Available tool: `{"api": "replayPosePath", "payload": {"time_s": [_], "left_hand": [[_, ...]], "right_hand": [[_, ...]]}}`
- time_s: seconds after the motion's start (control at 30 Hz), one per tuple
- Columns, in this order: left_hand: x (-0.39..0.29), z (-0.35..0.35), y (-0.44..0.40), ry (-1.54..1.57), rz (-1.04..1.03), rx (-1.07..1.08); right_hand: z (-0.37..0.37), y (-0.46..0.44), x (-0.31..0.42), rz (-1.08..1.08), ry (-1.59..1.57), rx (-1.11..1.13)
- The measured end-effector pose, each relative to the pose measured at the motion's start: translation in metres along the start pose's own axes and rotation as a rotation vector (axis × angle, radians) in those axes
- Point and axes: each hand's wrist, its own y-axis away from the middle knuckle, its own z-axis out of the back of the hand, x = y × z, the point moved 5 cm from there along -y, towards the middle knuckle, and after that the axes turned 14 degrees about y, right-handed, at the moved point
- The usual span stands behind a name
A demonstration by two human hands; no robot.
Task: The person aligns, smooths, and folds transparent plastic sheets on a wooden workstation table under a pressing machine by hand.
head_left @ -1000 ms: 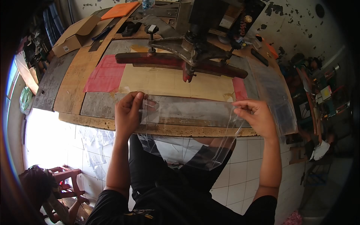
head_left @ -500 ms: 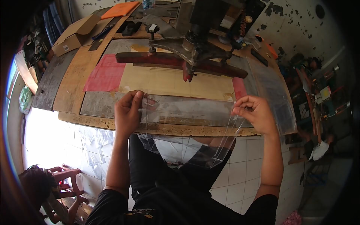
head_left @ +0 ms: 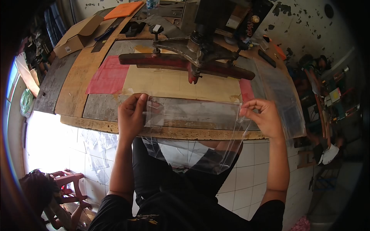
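Observation:
A clear plastic sheet point(head_left: 192, 115) with folded sides is stretched between my hands, its lower part hanging past the table's front edge over my lap. My left hand point(head_left: 133, 115) pinches its upper left corner between thumb and fingers. The upper right corner is pinched in my right hand point(head_left: 262, 115). Just beyond the sheet lies a yellowish panel point(head_left: 173, 84) with a red piece point(head_left: 109, 76) at its left end. Above the panel stands a press head with a long dark red bar point(head_left: 154, 60), not touching my hands.
An open cardboard box point(head_left: 75, 38) and an orange folder point(head_left: 123, 10) lie at the back left. More clear sheets point(head_left: 285, 100) rest on the table's right side. Clear plastic pieces point(head_left: 96, 154) are at the lower left. A person point(head_left: 38, 188) is near a red stool point(head_left: 69, 184).
My right hand has risen slightly and its fingers have curled more around the sheet's corner. The sheet's right edge has shifted a little. My left hand has hardly moved.

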Motion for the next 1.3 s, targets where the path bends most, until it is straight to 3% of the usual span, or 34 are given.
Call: {"api": "replayPosePath", "payload": {"time_s": [0.67, 0.73, 1.3], "left_hand": [[-0.002, -0.001, 0.001, -0.108, 0.013, -0.047], [-0.004, 0.0, 0.001, -0.105, 0.027, -0.077], [-0.003, 0.001, 0.0, -0.129, -0.012, -0.086]], "right_hand": [[-0.017, 0.009, -0.008, 0.067, 0.051, -0.137], [-0.017, 0.011, 0.007, 0.186, 0.181, -0.145], [-0.019, 0.007, -0.006, 0.112, 0.115, -0.155]]}}
